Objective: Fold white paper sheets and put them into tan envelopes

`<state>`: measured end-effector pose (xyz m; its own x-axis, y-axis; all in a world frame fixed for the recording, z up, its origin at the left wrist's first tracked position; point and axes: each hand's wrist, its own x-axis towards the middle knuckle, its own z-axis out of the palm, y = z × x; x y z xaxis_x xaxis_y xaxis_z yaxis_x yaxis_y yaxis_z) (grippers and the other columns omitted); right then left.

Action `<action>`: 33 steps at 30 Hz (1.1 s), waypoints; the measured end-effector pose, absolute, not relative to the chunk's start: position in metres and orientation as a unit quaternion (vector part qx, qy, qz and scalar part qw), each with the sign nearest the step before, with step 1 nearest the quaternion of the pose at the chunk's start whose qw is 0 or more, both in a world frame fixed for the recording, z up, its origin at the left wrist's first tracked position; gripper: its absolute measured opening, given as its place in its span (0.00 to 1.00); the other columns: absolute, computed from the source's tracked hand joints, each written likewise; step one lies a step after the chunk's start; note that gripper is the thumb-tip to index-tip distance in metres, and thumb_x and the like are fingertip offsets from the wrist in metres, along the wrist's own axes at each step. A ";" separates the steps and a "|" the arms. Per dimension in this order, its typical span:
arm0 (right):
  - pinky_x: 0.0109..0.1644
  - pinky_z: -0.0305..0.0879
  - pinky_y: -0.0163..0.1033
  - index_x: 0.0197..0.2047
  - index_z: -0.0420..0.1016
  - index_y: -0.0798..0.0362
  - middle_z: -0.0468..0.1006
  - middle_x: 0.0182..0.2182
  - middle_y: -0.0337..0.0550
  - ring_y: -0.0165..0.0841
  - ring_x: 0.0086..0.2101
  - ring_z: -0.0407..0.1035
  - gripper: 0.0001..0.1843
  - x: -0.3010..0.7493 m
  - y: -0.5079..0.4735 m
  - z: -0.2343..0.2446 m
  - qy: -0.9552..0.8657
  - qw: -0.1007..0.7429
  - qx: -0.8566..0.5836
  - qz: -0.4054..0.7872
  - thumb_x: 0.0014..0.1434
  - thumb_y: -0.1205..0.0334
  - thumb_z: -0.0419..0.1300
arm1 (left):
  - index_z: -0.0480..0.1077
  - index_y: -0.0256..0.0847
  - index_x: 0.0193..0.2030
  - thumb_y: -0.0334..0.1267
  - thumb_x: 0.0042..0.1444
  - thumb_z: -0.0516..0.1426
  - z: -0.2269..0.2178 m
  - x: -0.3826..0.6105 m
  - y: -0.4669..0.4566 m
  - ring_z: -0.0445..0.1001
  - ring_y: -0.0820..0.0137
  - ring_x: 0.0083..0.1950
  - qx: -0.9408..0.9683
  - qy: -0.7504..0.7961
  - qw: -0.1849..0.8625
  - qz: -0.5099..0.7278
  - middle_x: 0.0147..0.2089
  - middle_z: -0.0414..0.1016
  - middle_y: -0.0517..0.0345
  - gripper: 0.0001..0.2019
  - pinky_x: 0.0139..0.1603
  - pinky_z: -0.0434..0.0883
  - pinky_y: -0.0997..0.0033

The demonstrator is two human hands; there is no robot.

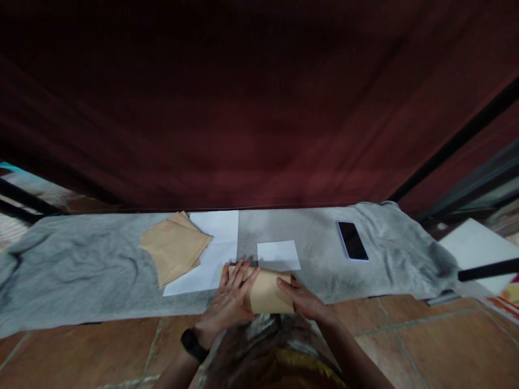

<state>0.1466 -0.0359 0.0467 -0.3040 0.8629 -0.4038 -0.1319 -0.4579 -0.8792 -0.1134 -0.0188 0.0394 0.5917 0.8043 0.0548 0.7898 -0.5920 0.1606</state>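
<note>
A brown paper envelope (270,292) lies close to my body at the near edge of the grey cloth, its right end slightly curled. My left hand (235,289) rests flat over its left end, fingers spread. At the right end, my right hand (298,297) grips the edge with the thumb on top; its other fingers are hidden beneath. Just beyond the envelope is a small white card (279,255). To the left, a fanned pile of brown envelopes (174,248) partly covers white paper sheets (221,237).
A phone (352,241) with a dark screen lies on the right part of the grey cloth (101,259). Behind the cloth hangs a dark red fabric (243,135). Black bars (454,143) stand at the sides, and tiled floor (121,346) shows below.
</note>
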 end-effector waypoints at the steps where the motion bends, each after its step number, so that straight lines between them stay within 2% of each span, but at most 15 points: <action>1: 0.58 0.69 0.55 0.52 0.80 0.53 0.83 0.46 0.52 0.47 0.51 0.75 0.38 0.149 -0.036 0.047 -0.385 0.335 -0.475 0.716 0.53 0.29 0.67 | 0.43 0.48 0.78 0.53 0.43 0.69 0.039 -0.117 -0.018 0.46 0.43 0.78 0.890 0.448 0.061 0.056 0.79 0.48 0.40 0.59 0.74 0.40 0.31; 4: 0.55 0.71 0.51 0.50 0.79 0.55 0.84 0.42 0.50 0.45 0.47 0.78 0.37 0.153 -0.035 0.051 -0.355 0.333 -0.467 0.738 0.52 0.30 0.67 | 0.44 0.48 0.78 0.51 0.43 0.70 0.044 -0.122 -0.015 0.48 0.43 0.78 0.892 0.445 0.042 0.060 0.78 0.49 0.40 0.59 0.74 0.40 0.30; 7: 0.50 0.73 0.45 0.50 0.78 0.54 0.84 0.40 0.48 0.42 0.43 0.79 0.38 0.157 -0.034 0.052 -0.284 0.365 -0.444 0.768 0.48 0.31 0.71 | 0.48 0.47 0.77 0.48 0.44 0.69 0.053 -0.122 -0.014 0.55 0.44 0.75 0.897 0.436 0.012 0.079 0.75 0.57 0.40 0.56 0.75 0.40 0.32; 10: 0.45 0.73 0.41 0.47 0.78 0.54 0.83 0.38 0.46 0.40 0.40 0.78 0.37 0.159 -0.032 0.049 -0.248 0.378 -0.434 0.779 0.46 0.33 0.73 | 0.51 0.46 0.77 0.45 0.46 0.68 0.063 -0.118 -0.015 0.63 0.47 0.71 0.904 0.417 -0.006 0.093 0.70 0.65 0.41 0.51 0.75 0.47 0.37; 14: 0.47 0.72 0.42 0.42 0.78 0.53 0.83 0.35 0.45 0.41 0.40 0.77 0.32 0.157 -0.029 0.046 -0.253 0.381 -0.436 0.775 0.48 0.33 0.70 | 0.49 0.44 0.77 0.45 0.49 0.66 0.067 -0.110 -0.019 0.60 0.46 0.73 0.912 0.394 -0.020 0.108 0.73 0.59 0.39 0.50 0.74 0.51 0.38; 16: 0.48 0.71 0.43 0.42 0.79 0.51 0.82 0.36 0.44 0.41 0.41 0.77 0.28 0.155 -0.026 0.048 -0.304 0.383 -0.439 0.754 0.51 0.35 0.67 | 0.48 0.44 0.77 0.44 0.49 0.66 0.063 -0.109 -0.020 0.61 0.48 0.72 0.911 0.398 -0.016 0.109 0.72 0.61 0.40 0.50 0.74 0.51 0.39; 18: 0.47 0.72 0.43 0.42 0.79 0.51 0.82 0.36 0.43 0.39 0.40 0.76 0.26 0.157 -0.021 0.052 -0.391 0.380 -0.467 0.696 0.57 0.35 0.62 | 0.47 0.44 0.77 0.43 0.50 0.65 0.055 -0.113 -0.022 0.63 0.48 0.70 0.901 0.420 -0.017 0.112 0.69 0.65 0.41 0.50 0.74 0.52 0.40; 21: 0.39 0.72 0.41 0.41 0.79 0.51 0.81 0.34 0.43 0.36 0.33 0.75 0.29 0.170 -0.006 0.054 -0.501 0.364 -0.597 0.510 0.65 0.36 0.50 | 0.46 0.42 0.77 0.43 0.50 0.65 0.043 -0.128 -0.026 0.64 0.45 0.69 0.863 0.487 -0.050 0.124 0.67 0.65 0.37 0.50 0.72 0.52 0.37; 23: 0.44 0.72 0.42 0.47 0.77 0.50 0.81 0.41 0.45 0.37 0.38 0.75 0.25 0.181 0.006 0.051 -0.503 0.376 -0.647 0.433 0.65 0.39 0.53 | 0.44 0.40 0.77 0.43 0.50 0.65 0.037 -0.140 -0.029 0.63 0.42 0.69 0.834 0.533 -0.072 0.125 0.67 0.64 0.34 0.51 0.71 0.51 0.35; 25: 0.53 0.68 0.45 0.47 0.76 0.49 0.80 0.45 0.49 0.41 0.45 0.74 0.21 0.187 0.016 0.043 -0.501 0.377 -0.684 0.372 0.62 0.42 0.59 | 0.43 0.40 0.77 0.42 0.50 0.65 0.034 -0.148 -0.032 0.62 0.41 0.69 0.815 0.564 -0.074 0.112 0.67 0.63 0.33 0.52 0.70 0.50 0.34; 27: 0.57 0.66 0.47 0.46 0.76 0.50 0.79 0.46 0.52 0.46 0.51 0.71 0.21 0.186 0.022 0.032 -0.504 0.368 -0.707 0.333 0.59 0.42 0.64 | 0.42 0.42 0.77 0.42 0.50 0.65 0.032 -0.151 -0.034 0.62 0.42 0.69 0.805 0.583 -0.056 0.098 0.68 0.62 0.34 0.52 0.70 0.51 0.35; 30: 0.59 0.64 0.50 0.47 0.74 0.52 0.77 0.48 0.57 0.51 0.54 0.69 0.24 0.177 0.026 0.017 -0.513 0.351 -0.727 0.292 0.55 0.45 0.70 | 0.40 0.44 0.77 0.41 0.50 0.65 0.033 -0.151 -0.035 0.62 0.44 0.69 0.796 0.598 -0.015 0.087 0.69 0.61 0.36 0.52 0.70 0.51 0.37; 33: 0.56 0.65 0.52 0.45 0.73 0.51 0.77 0.44 0.57 0.53 0.51 0.70 0.19 0.170 0.029 0.008 -0.534 0.318 -0.748 0.231 0.55 0.51 0.70 | 0.39 0.46 0.78 0.40 0.49 0.66 0.035 -0.149 -0.035 0.62 0.45 0.69 0.792 0.603 0.011 0.091 0.69 0.61 0.37 0.54 0.70 0.51 0.37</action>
